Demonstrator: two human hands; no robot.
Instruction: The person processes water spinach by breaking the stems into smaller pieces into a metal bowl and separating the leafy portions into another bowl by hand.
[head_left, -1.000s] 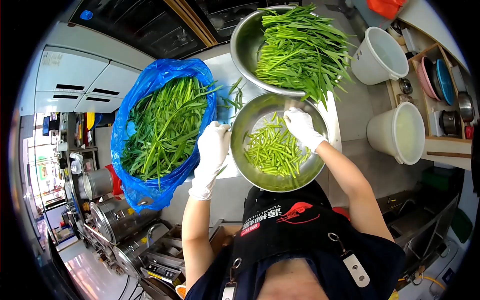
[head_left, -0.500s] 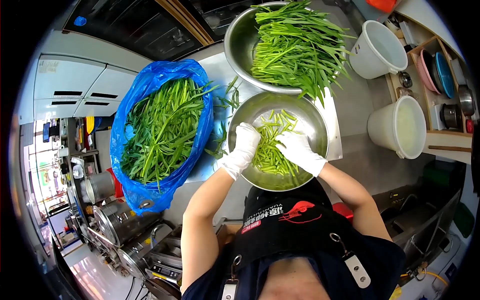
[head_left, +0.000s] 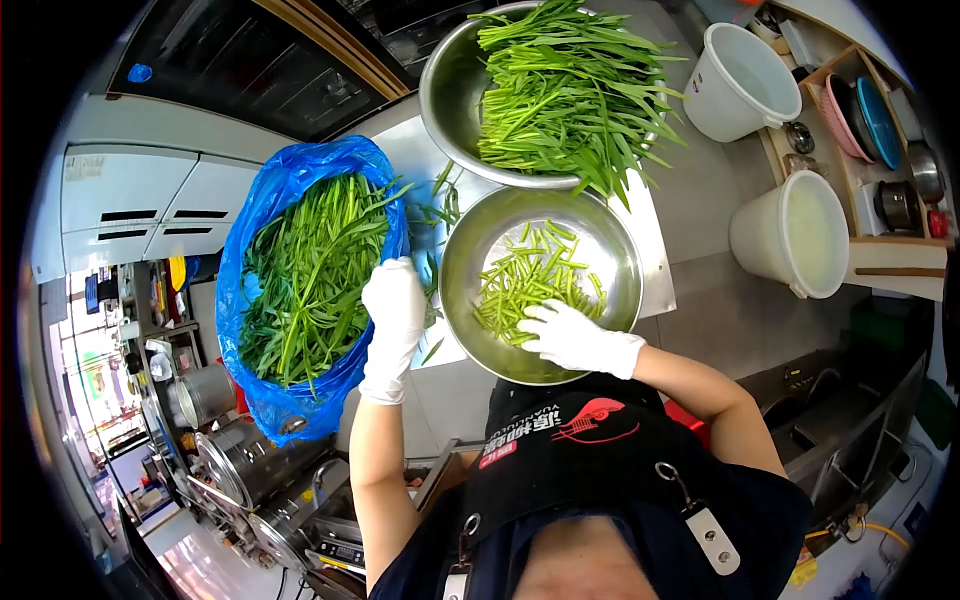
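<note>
My left hand [head_left: 394, 302], in a white glove, is at the right rim of a blue plastic bag [head_left: 236, 300] full of leafy green stalks [head_left: 315, 270]. Its fingers are curled closed, and what they hold, if anything, is hidden. Inside the smaller metal bowl [head_left: 625, 235], my gloved right hand [head_left: 565, 335] rests on short cut green stem pieces [head_left: 520, 285] with its fingers somewhat apart. Behind that bowl, a larger metal bowl [head_left: 445, 110] holds a thick pile of long leafy greens [head_left: 560, 100].
Loose leaves [head_left: 445, 200] lie on the metal table [head_left: 655, 265] between bag and bowls. Two white buckets stand at the right, a farther one [head_left: 735, 90] and a nearer one [head_left: 785, 240], beside a wooden shelf [head_left: 850, 180] with basins. Large steel pots [head_left: 225, 465] are at the lower left.
My left hand has moved left, out of the smaller bowl to the bag's rim. My right hand has shifted slightly left and down over the cut stems. The camera view has shifted a little.
</note>
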